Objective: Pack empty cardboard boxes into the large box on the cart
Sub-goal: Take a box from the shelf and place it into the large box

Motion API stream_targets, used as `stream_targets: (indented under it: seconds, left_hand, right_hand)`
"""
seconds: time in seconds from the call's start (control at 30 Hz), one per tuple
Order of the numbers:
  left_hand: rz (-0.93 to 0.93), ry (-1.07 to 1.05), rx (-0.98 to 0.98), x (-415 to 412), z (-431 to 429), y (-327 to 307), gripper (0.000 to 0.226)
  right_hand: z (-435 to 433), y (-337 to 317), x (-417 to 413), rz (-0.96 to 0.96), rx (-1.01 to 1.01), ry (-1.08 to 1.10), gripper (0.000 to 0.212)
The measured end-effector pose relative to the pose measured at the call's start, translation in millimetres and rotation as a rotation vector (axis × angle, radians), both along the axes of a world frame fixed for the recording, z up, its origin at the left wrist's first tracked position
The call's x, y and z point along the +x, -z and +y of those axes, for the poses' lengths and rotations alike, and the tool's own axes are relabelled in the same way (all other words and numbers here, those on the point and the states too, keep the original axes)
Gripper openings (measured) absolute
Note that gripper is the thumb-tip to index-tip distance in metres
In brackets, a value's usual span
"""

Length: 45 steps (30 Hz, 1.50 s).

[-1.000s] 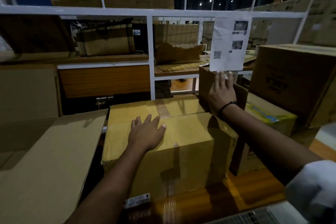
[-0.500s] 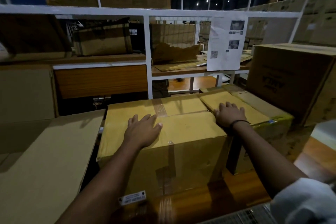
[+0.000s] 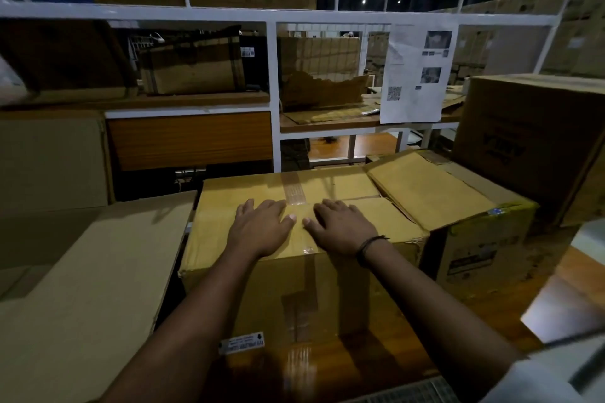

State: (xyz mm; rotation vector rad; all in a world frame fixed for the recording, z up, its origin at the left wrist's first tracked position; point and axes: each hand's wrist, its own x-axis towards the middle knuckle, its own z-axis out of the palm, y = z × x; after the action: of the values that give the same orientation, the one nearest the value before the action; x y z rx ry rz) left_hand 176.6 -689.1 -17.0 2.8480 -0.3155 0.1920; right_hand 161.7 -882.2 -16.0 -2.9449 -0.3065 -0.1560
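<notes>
Both hands flat, fingers spread, L hand (image 3: 262, 228) & R hand (image 3: 340, 230) side by side pressing top of taped cardboard box (image 3: 255, 285) at frame center, smaller box (image 3: 458, 206) touching its right.

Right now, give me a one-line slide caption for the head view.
Left hand and right hand rest flat atop the taped cardboard box.

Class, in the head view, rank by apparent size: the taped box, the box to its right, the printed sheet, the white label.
1. Taped box; nearest, so it looks extra large.
2. Box to its right.
3. Printed sheet; farther back, so true size unsure.
4. White label.
</notes>
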Motion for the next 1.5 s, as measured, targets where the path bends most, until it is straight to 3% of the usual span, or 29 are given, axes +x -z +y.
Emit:
stream_targets:
  seconds: [0.4,0.57,0.7,0.77,0.83,0.9,1.03,1.13,1.27,1.5]
  left_hand:
    - [-0.012,0.054,0.044,26,1,-9,0.057]
    - [-0.056,0.071,0.041,18,0,-15,0.063]
    - [-0.341,0.08,0.081,-2,-3,-40,0.066]
    - [-0.554,0.065,0.056,-23,-4,-64,0.058]
    - [-0.696,0.077,-0.049,-55,-3,-92,0.042]
    - [-0.568,0.053,-0.113,-93,2,-116,0.045]
    - [-0.023,0.093,-0.005,-141,17,-105,0.037]
    - [0.047,0.127,0.112,-140,25,-55,0.05]
    - [-0.104,0.075,0.143,-126,28,9,0.072]
    - [-0.39,0.054,0.101,-100,40,57,0.073]
  right_hand:
    - [11,-10,33,0.118,-0.068,0.038,0.092]
    - [3,-20,29,0.04,-0.08,0.002,0.104]
    - [-3,-57,12,-0.174,-0.097,-0.007,0.114]
    - [-2,-86,-9,-0.335,-0.115,-0.007,0.1]
    - [2,-110,-44,-0.471,-0.09,-0.055,0.074]
    - [3,-126,-84,-0.411,-0.072,-0.098,0.062]
    - [-4,-114,-140,0.184,0.13,-0.169,0.077]
    - [1,-70,-140,0.306,0.105,-0.175,0.072]
    - [24,-4,-113,0.026,-0.196,-0.095,0.083]
    - [52,45,-88,-0.327,-0.135,-0.051,0.087]
